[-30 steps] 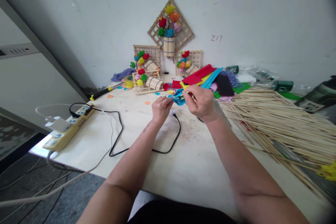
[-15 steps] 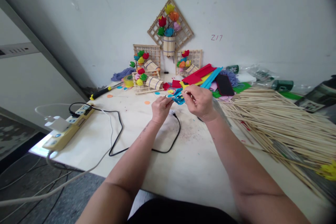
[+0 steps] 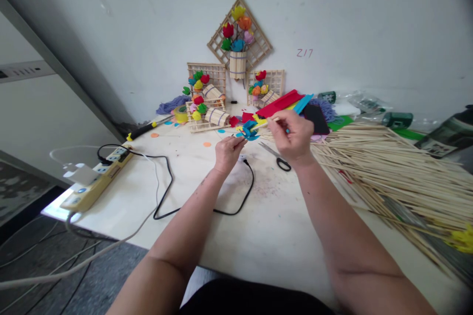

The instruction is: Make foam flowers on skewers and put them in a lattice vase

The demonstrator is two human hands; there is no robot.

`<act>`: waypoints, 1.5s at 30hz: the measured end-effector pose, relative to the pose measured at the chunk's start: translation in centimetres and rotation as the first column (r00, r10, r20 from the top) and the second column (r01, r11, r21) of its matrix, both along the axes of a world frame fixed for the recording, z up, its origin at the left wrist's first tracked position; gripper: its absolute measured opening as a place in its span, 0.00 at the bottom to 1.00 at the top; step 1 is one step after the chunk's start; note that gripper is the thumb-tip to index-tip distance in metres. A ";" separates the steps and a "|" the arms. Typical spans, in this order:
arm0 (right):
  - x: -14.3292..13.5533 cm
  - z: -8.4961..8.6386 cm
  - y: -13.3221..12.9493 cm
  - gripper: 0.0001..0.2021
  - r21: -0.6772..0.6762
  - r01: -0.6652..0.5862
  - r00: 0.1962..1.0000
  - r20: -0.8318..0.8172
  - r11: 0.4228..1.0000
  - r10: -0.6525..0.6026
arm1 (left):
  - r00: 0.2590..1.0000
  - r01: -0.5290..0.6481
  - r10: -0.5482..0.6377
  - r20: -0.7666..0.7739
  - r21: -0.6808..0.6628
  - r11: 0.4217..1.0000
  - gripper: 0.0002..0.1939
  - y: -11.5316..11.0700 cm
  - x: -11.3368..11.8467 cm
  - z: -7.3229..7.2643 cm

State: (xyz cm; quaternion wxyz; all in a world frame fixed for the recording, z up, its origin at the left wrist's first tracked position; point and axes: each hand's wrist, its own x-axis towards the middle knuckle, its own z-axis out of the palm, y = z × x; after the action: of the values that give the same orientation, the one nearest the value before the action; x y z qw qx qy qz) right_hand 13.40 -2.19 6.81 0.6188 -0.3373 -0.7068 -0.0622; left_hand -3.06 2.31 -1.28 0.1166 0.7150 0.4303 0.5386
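Note:
A blue paper flower point(image 3: 250, 130) is held up over the table, its base pinched in the closed fingers of my left hand point(image 3: 228, 152). To its right, my right hand point(image 3: 291, 135) grips a thin pale stick point(image 3: 261, 123), whose far end reaches the top of the flower. Whether the stick touches the petals inside is too small to tell. Black-handled scissors point(image 3: 283, 163) lie on the table just below my right hand. Behind the hands are red paper strips point(image 3: 280, 104) and a blue strip point(image 3: 303, 104).
Stick lattices with coloured flowers point(image 3: 217, 117) stand at the back. Many wooden sticks point(image 3: 391, 157) cover the right side, near a dark phone point(image 3: 317, 119). A power strip point(image 3: 98, 179) sits at left, and a black cable point(image 3: 168, 172) loops across the table point(image 3: 258, 236).
My right hand has moved right, away from the blue flower, and the pale stick now shows between them. The flower looks more upright and cupped. The scissors have come into view.

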 end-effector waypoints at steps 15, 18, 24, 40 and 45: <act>-0.7 0.3 0.1 0.09 -0.099 -0.177 0.920 -0.371 0.979 0.128 | 0.742 0.512 -0.214 0.636 -0.331 0.793 0.16 -0.7 0.4 1.5; -1.0 0.1 0.3 0.09 -0.123 -0.186 0.927 -0.352 0.975 0.132 | 0.691 0.565 -0.221 0.688 -0.324 0.758 0.16 -0.7 0.4 1.4; -1.3 -0.4 0.6 0.08 -0.171 -0.221 0.921 -0.359 0.960 0.148 | 0.600 0.646 -0.205 0.773 -0.317 0.694 0.19 -0.9 0.3 1.5; 0.3 1.0 0.7 0.13 -0.098 -0.194 0.844 -0.524 0.976 0.115 | 0.845 0.359 -0.183 0.503 -0.278 0.891 0.15 -0.9 1.0 1.2; 0.7 0.6 1.3 0.13 -0.103 -0.145 0.876 -0.476 0.984 0.079 | 0.777 0.485 -0.207 0.595 -0.354 0.800 0.17 -1.2 0.8 1.6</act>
State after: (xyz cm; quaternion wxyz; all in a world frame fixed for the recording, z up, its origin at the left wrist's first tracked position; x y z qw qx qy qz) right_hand 14.07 -0.90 7.41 0.7498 -0.3420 -0.5566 0.1053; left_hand -2.27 1.14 0.33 0.5073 0.5538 0.3585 0.5544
